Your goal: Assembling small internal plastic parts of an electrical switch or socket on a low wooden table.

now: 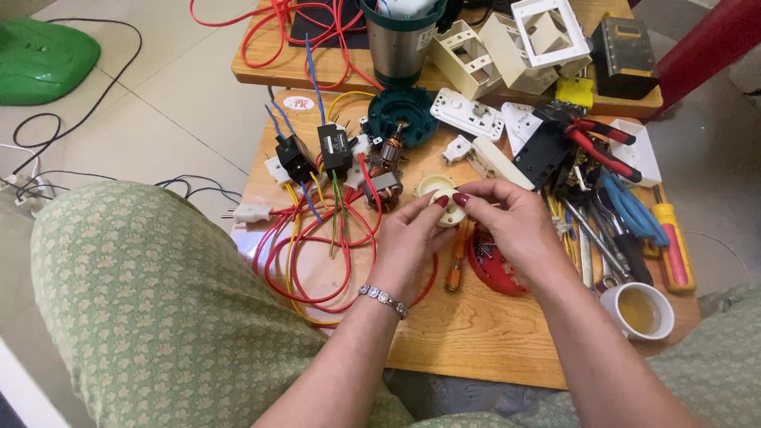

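Both hands — left hand [412, 230], right hand [511, 218] — pinch the round cream part [442, 194], face up.

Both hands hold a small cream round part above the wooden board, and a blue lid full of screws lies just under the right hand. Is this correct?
Not quite: in the head view the lid holding the screws is red, not blue. The rest stands: both the left hand and right hand hold the cream round part above the wooden board.

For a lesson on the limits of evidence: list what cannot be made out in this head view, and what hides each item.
- Cream round part: near side hidden by left hand and right hand.
- Red dish: covered mostly by the right hand.
- Steel cylinder: top cut off by the upper edge.
- Small screws inside the dish: too small to count.
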